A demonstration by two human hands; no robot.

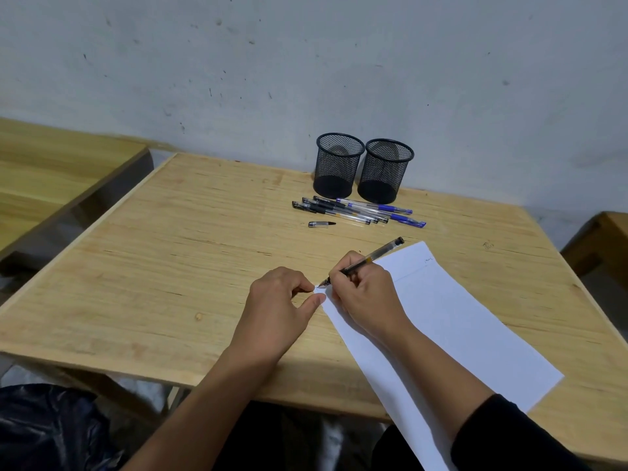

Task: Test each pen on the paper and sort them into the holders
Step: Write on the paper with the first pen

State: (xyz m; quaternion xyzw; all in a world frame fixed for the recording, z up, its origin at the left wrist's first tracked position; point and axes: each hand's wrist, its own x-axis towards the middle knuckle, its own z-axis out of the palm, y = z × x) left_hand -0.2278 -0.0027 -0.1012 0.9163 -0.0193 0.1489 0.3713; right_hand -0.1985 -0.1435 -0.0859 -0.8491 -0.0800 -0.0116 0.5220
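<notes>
My right hand grips an uncapped clear pen with black ink, its tip touching the top left corner of the white paper. My left hand pins that corner of the sheet with thumb and forefinger. A small scribble shows near the paper's far edge. The pen's cap lies alone on the table. Behind it lies a bunch of several capped pens, some black, some blue. Two black mesh holders, left and right, stand side by side by the wall; both look empty.
The wooden table stands against a grey wall. Another wooden surface is at the left and one more at the right edge. A dark shiny bag sits low at the left.
</notes>
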